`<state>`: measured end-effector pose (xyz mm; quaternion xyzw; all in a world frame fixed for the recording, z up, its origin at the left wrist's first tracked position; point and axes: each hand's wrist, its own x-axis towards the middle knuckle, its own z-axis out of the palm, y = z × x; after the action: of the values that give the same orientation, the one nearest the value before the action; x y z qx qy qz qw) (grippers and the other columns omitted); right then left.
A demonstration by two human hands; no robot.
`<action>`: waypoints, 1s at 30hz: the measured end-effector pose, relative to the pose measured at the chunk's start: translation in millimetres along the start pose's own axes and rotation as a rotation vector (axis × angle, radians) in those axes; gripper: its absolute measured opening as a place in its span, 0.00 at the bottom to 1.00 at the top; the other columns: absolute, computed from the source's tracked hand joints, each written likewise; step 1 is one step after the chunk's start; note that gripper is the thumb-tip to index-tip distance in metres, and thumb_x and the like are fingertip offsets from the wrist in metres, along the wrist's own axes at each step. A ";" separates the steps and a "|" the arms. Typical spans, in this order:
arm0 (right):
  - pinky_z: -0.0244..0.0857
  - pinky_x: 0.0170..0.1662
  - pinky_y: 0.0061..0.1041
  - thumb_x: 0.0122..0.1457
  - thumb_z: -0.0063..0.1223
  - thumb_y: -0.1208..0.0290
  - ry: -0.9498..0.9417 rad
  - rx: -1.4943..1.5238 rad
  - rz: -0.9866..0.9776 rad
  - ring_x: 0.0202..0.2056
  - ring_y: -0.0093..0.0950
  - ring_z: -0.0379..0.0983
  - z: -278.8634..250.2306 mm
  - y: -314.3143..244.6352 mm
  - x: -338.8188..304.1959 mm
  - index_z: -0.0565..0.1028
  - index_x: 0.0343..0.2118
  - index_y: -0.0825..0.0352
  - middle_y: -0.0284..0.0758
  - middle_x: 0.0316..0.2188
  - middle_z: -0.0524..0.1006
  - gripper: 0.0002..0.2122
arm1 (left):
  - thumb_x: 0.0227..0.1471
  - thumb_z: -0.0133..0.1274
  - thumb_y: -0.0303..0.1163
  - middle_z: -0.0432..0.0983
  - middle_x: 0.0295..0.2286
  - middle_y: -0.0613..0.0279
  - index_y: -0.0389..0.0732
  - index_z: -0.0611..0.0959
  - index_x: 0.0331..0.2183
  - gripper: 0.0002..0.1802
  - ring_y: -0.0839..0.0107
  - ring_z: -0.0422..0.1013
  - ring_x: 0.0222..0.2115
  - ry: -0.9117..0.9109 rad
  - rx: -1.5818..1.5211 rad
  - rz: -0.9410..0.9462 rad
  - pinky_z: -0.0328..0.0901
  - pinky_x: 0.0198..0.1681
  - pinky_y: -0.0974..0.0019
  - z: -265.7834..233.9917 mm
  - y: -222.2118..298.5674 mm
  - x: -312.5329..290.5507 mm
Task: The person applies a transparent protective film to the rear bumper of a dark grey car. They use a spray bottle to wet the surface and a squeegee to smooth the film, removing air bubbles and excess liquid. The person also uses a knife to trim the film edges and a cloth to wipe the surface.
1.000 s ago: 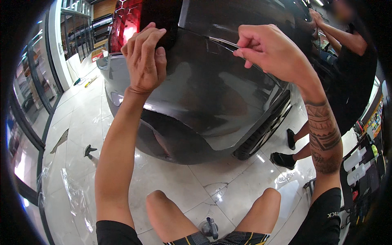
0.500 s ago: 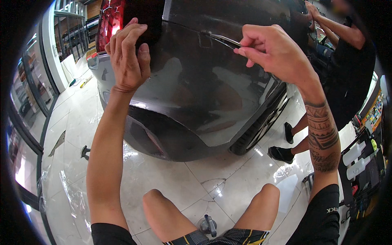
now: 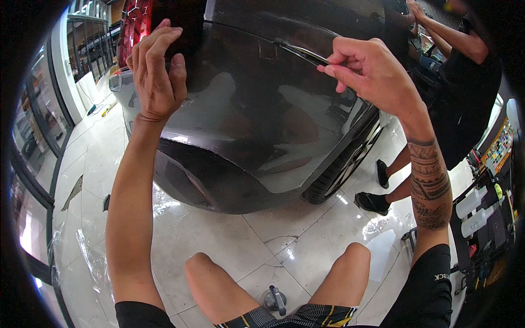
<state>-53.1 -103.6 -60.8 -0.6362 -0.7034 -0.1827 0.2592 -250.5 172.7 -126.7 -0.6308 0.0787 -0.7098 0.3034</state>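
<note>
My right hand pinches one end of a slim dark strip with bright edges between thumb and fingers. Its far end meets the dark grey car body at a panel gap; I cannot tell whether it is film or a thin tool. My left hand is raised beside the red tail light, fingers apart and bent, with nothing visible in it. Whether its fingertips touch the car I cannot make out. A faint square outline shows on the panel just below the gap.
Another person stands at the right, hands on the car's side. A wheel shows below the bodywork. On the tiled floor lie clear plastic film and a white sheet. A cart with white bottles stands far right.
The car, tail light and my left hand have shifted a little leftward in view. My right hand still pinches the strip and sits slightly farther right relative to the panel.
</note>
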 end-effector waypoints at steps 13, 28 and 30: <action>0.65 0.21 0.19 0.56 0.55 0.74 0.077 -0.042 -0.062 0.17 0.21 0.72 6.9 5.7 -5.9 0.72 0.23 0.71 0.34 0.15 0.73 0.08 | 0.53 0.46 0.27 0.72 0.46 0.54 0.43 0.71 0.47 0.18 0.61 0.68 0.48 -0.029 0.032 -0.013 0.56 0.51 0.60 -2.1 2.0 1.9; 0.62 0.21 0.15 0.57 0.55 0.75 0.031 0.027 -0.065 0.20 0.17 0.74 4.8 34.3 -20.5 0.68 0.22 0.71 0.32 0.15 0.71 0.10 | 0.53 0.47 0.25 0.74 0.44 0.53 0.40 0.70 0.46 0.17 0.59 0.69 0.48 -0.016 0.081 -0.005 0.58 0.51 0.59 -0.8 5.1 1.0; 0.62 0.21 0.15 0.57 0.55 0.75 0.035 0.041 -0.042 0.20 0.17 0.74 4.5 35.5 -24.7 0.69 0.22 0.71 0.31 0.15 0.71 0.10 | 0.54 0.48 0.24 0.74 0.43 0.52 0.38 0.70 0.46 0.16 0.57 0.69 0.49 -0.045 0.113 -0.025 0.59 0.53 0.59 -1.9 10.6 2.3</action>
<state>-17.2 -116.3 -81.7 -0.6126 -0.7156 -0.1845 0.2805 -248.8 162.5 -130.3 -0.6296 0.0239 -0.7023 0.3313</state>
